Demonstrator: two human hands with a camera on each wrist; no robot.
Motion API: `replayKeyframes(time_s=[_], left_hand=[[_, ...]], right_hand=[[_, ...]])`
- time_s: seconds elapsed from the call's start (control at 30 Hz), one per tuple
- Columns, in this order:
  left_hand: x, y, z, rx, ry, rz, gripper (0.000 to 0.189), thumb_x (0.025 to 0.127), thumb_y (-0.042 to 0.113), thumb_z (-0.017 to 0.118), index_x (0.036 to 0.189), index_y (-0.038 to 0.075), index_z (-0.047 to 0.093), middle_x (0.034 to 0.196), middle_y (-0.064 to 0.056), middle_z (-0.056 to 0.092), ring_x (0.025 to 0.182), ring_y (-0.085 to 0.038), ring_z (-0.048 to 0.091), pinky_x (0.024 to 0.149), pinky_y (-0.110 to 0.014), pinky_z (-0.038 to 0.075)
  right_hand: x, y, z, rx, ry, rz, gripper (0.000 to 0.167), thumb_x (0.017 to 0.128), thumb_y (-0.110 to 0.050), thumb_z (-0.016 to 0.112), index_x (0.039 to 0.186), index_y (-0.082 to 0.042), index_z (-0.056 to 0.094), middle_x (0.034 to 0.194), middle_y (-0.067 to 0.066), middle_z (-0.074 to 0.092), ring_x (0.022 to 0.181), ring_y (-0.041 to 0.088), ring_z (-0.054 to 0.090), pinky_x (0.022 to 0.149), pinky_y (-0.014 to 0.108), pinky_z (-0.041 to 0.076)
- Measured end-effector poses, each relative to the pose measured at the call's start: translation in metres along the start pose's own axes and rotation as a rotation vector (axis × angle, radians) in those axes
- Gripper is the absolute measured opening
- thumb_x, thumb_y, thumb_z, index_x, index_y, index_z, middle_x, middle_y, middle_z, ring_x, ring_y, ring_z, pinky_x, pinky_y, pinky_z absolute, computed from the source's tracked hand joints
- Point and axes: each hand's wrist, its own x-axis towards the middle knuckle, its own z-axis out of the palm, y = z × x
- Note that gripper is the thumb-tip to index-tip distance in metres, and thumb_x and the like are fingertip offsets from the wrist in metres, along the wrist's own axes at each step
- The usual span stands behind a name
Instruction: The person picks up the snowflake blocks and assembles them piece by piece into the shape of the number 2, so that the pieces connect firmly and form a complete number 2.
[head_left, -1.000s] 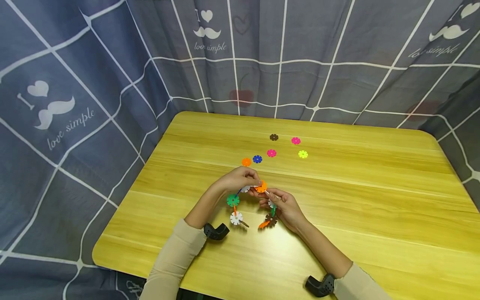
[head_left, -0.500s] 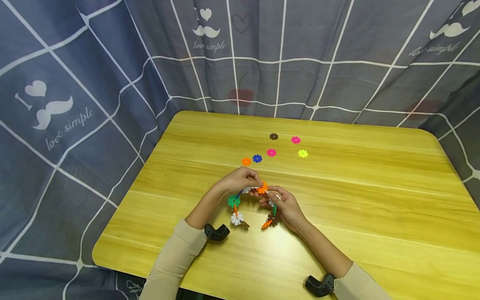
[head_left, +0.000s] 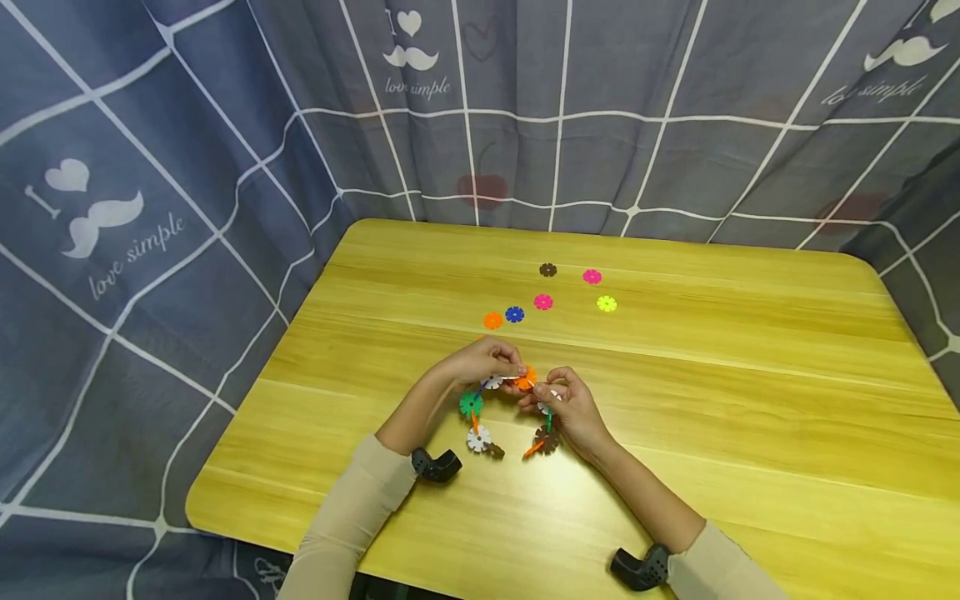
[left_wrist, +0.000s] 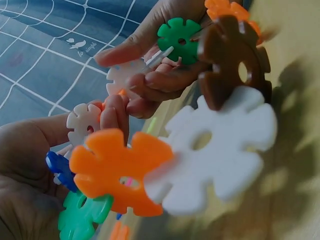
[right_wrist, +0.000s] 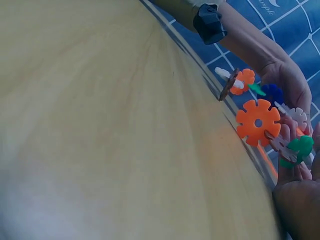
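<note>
In the head view, a curved chain of interlocking notched plastic discs hangs between both hands above the table. My left hand (head_left: 483,360) pinches the chain at its top, beside an orange disc (head_left: 528,378). From the other side my right hand (head_left: 573,417) grips a white disc (head_left: 550,403) next to that orange one. A green disc (head_left: 471,405) and a white disc (head_left: 478,439) dangle on the left, a brown disc (head_left: 547,440) on the right. Close up in the left wrist view are an orange disc (left_wrist: 120,170) and a white disc (left_wrist: 220,145). Fingers partly hide the joints.
Several loose discs lie beyond the hands on the wooden table (head_left: 712,375): orange (head_left: 492,321), blue (head_left: 514,314), pink (head_left: 543,302), brown (head_left: 548,270) and yellow (head_left: 607,304) among them. A checked curtain (head_left: 600,75) surrounds the table's back and sides.
The chain's dangling left end has shifted slightly to the right. Fingers of my right hand have moved a little apart from the orange disc. Both hands keep hold of the chain.
</note>
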Motion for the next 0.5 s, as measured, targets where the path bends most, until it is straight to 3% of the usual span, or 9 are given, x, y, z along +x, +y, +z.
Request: replayKeyframes(time_s=[0.17,0.5], left_hand=[[0.0015,-0.0031,-0.0026,-0.017,-0.019,-0.013,0.012,0.090,0.002,0.056,0.079,-0.001,0.058,0.077,-0.008,0.058,0.066,-0.017,0.056,0.066,-0.026,0.050],[0.0015,-0.0082,-0.0052,0.002,-0.031,-0.022,0.015,0.089,-0.003,0.052,0.076,0.001,0.057,0.080,-0.006,0.057,0.074,-0.017,0.054,0.070,-0.026,0.048]], right_hand=[[0.0011,-0.0005,-0.0004,-0.023,-0.017,-0.007,0.026,0.095,-0.001,0.046,0.106,0.011,0.026,0.085,0.008,0.069,0.079,0.022,0.067,0.079,0.036,0.052],[0.0009,-0.0013,0.0022,-0.035,-0.005,0.031,0.036,0.094,-0.004,0.050,0.110,0.014,0.023,0.087,0.008,0.069,0.078,0.022,0.067,0.079,0.036,0.052]])
